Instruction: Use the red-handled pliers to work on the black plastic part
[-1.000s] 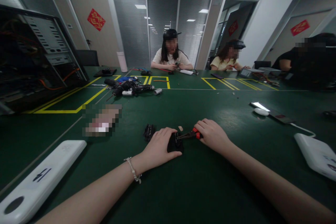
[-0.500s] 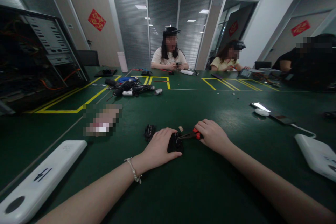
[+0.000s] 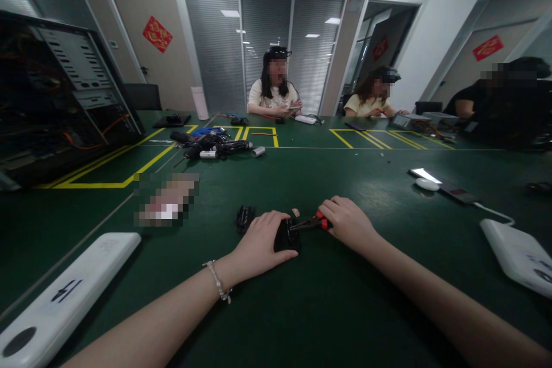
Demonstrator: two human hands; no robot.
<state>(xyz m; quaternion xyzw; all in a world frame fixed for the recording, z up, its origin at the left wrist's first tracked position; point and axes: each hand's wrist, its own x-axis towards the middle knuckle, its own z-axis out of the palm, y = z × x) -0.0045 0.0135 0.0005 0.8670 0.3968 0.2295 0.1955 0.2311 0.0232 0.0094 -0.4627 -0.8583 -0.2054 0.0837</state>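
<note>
My left hand (image 3: 263, 244) grips a small black device (image 3: 284, 238) flat on the green table, thumb along the near edge and fingers over the far side. In my right hand (image 3: 349, 219) is a pair of pliers (image 3: 319, 221) with red handles and dark jaws. The jaw tips reach the top of the black device; whether they clamp a part of it I cannot tell. Left of my left hand lies a black bundle (image 3: 245, 219), perhaps a coiled cable. A small tan piece (image 3: 295, 213) rests just beyond the device.
White power banks (image 3: 77, 293) (image 3: 515, 253) flank my forearms. A heap of tools and cables (image 3: 211, 144) lies farther off, left of centre. An open computer case (image 3: 64, 92) stands at left. Several people sit across the green table (image 3: 302, 178); a phone (image 3: 457, 191) lies at right.
The view has shifted slightly. My hands, the pliers and the black device keep nearly the same places. The person opposite has turned their head and shifted their hands.
</note>
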